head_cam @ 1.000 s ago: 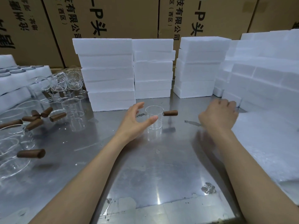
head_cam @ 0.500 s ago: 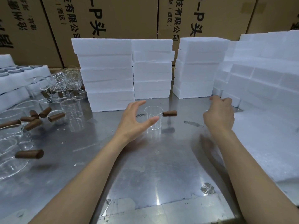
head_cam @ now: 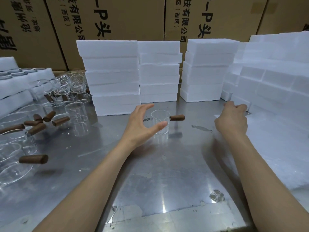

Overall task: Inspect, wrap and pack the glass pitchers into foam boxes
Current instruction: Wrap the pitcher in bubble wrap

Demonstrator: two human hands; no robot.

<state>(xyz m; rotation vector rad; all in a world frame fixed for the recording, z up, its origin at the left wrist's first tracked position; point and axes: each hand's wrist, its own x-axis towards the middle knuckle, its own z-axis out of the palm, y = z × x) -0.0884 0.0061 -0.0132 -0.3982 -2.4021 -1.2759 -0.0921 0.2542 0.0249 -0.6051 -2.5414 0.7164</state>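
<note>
Glass pitcher [head_cam: 159,122] stands upright just beyond the spread left hand [head_cam: 142,124].

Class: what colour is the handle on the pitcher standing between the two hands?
Dark brown handle, seen in the head view.

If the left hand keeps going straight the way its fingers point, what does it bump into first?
Most likely the little glass pitcher standing on the metal table. The left hand is open and curved toward it, thumb and fingers on either side, the pitcher's brown handle sticking out to the right. Depth is hard to judge.
</note>
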